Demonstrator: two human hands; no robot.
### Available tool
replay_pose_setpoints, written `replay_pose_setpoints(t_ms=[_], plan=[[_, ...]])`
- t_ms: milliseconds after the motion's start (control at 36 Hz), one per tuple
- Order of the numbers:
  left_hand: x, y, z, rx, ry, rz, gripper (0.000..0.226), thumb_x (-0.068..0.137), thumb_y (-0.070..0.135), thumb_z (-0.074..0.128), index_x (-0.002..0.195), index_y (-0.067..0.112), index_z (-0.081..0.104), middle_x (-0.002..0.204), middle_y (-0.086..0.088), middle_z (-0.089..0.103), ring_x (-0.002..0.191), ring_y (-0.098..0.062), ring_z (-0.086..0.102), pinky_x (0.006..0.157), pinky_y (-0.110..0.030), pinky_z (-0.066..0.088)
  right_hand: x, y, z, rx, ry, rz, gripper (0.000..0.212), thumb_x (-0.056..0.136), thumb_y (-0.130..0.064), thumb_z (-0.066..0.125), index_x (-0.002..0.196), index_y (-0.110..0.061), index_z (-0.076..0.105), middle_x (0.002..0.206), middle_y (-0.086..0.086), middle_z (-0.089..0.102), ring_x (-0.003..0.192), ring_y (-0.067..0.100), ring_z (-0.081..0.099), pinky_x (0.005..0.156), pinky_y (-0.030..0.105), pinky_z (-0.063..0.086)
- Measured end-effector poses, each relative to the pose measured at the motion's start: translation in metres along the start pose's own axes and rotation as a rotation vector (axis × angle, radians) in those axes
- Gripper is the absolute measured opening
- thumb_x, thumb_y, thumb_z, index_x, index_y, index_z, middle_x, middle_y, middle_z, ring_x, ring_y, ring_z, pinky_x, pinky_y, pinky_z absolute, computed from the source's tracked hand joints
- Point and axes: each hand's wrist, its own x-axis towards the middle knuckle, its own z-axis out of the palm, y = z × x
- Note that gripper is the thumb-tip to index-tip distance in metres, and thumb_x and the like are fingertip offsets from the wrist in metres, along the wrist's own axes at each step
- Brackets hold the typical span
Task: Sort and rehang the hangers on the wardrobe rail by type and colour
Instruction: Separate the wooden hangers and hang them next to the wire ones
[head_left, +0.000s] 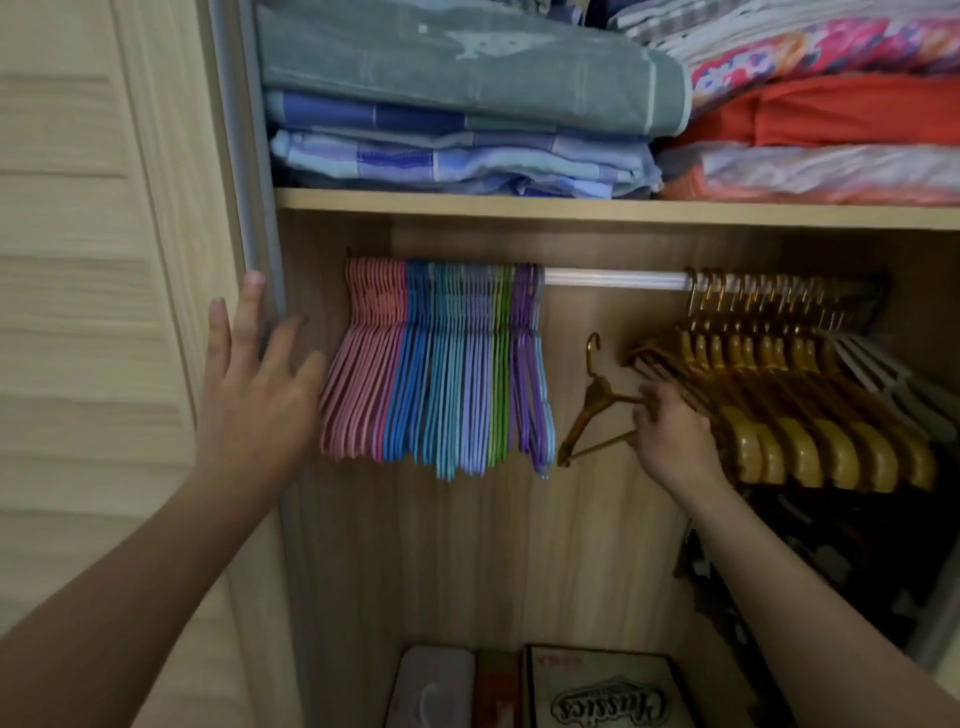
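A white wardrobe rail (615, 278) runs under the shelf. On its left end hangs a tight bunch of thin hangers (434, 364) grouped pink, blue, teal, lilac, green and purple. Gold hangers (795, 415) crowd the right end, with grey-white hangers (883, 369) behind them. My right hand (670, 434) grips a single gold hanger (597, 402) held below the rail, its hook free in the gap. My left hand (254, 384) is spread with straight fingers by the wardrobe's left edge, just left of the pink hangers, holding nothing.
Folded blankets and sheets (467, 98) fill the shelf (571, 210) above the rail. A louvred door (93, 312) stands at the left. Boxes (597, 691) lie on the wardrobe floor, and dark clothing (810, 561) hangs at the lower right.
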Motion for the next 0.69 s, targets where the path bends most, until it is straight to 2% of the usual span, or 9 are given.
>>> replay_pose_setpoints(t_ms=[111,222,306,389,472,528,583,639,694], plan=[[-0.049,0.032,-0.002,-0.214,-0.047,-0.096,0.019,0.088,0.015,0.059,0.1,0.003,0.069,0.15,-0.027,0.046,0.153,-0.053,0.009,0.125,-0.063,0.004,-0.077,0.04,0.032,0.029,-0.115,0.11,0.035,0.105,-0.038,0.043,0.136,-0.024,0.047,0.112,0.007,0.069,0.097,0.026,0.07,0.084,0.049,0.059],[-0.158,0.097,-0.004,-0.498,-0.208,-0.241,0.021,0.078,0.007,0.055,0.093,0.003,0.069,0.136,-0.029,0.053,0.146,-0.053,0.029,0.12,-0.062,0.023,-0.186,0.092,0.066,0.098,-0.327,0.328,0.031,0.106,-0.035,0.043,0.132,-0.019,0.051,0.104,0.008,0.07,0.094,0.029,0.07,0.084,0.045,0.057],[-0.259,0.154,-0.01,-0.741,-0.636,-0.507,0.026,0.085,0.021,0.046,0.094,0.016,0.07,0.128,-0.02,0.059,0.134,-0.043,0.047,0.113,-0.049,0.04,-0.254,0.121,0.084,0.127,-0.459,0.476,0.023,0.105,-0.028,0.046,0.119,-0.015,0.059,0.098,0.008,0.069,0.091,0.03,0.069,0.082,0.047,0.056],[-0.341,0.204,-0.032,-0.882,-1.052,-0.756,0.026,0.093,0.009,0.052,0.107,0.022,0.07,0.115,0.001,0.059,0.11,-0.02,0.056,0.09,-0.026,0.045,-0.299,0.137,0.089,0.157,-0.631,0.529,0.017,0.104,-0.029,0.048,0.115,-0.021,0.057,0.09,0.004,0.066,0.082,0.027,0.067,0.075,0.055,0.057],[-0.407,0.22,-0.035,-0.925,-1.429,-0.775,0.028,0.09,0.011,0.052,0.116,0.013,0.064,0.112,-0.002,0.063,0.099,-0.017,0.059,0.084,-0.029,0.049,-0.306,0.13,0.07,0.289,-0.686,0.571,0.009,0.103,-0.026,0.053,0.102,-0.022,0.061,0.08,0.011,0.064,0.071,0.035,0.063,0.07,0.056,0.059],[-0.466,0.207,-0.002,-0.958,-1.462,-0.837,0.035,0.083,0.024,0.054,0.117,0.02,0.062,0.114,-0.004,0.069,0.098,-0.018,0.065,0.087,-0.041,0.056,-0.297,0.123,0.056,0.393,-0.71,0.619,0.012,0.104,-0.019,0.052,0.098,-0.019,0.062,0.08,0.015,0.061,0.067,0.033,0.061,0.067,0.047,0.058],[-0.487,0.19,0.02,-0.935,-1.44,-0.864,0.041,0.079,0.026,0.068,0.118,0.037,0.061,0.117,0.004,0.07,0.106,-0.019,0.068,0.089,-0.051,0.058,-0.283,0.115,0.042,0.406,-0.758,0.56,0.015,0.105,-0.02,0.05,0.1,-0.018,0.064,0.082,0.012,0.066,0.067,0.03,0.068,0.068,0.04,0.061],[-0.427,0.182,-0.005,-0.933,-1.387,-0.91,0.054,0.077,0.025,0.081,0.124,0.04,0.059,0.126,0.011,0.062,0.12,-0.026,0.062,0.095,-0.046,0.054,-0.271,0.107,0.029,0.424,-0.812,0.486,0.016,0.105,-0.023,0.05,0.103,-0.018,0.065,0.083,0.011,0.07,0.071,0.032,0.072,0.068,0.04,0.063],[-0.381,0.186,-0.028,-0.851,-1.435,-0.871,0.061,0.084,0.018,0.078,0.139,0.031,0.052,0.128,0.006,0.05,0.13,-0.028,0.051,0.102,-0.036,0.045,-0.261,0.097,0.018,0.469,-0.843,0.444,0.018,0.106,-0.024,0.049,0.106,-0.016,0.065,0.083,0.016,0.071,0.072,0.036,0.072,0.066,0.038,0.062]])
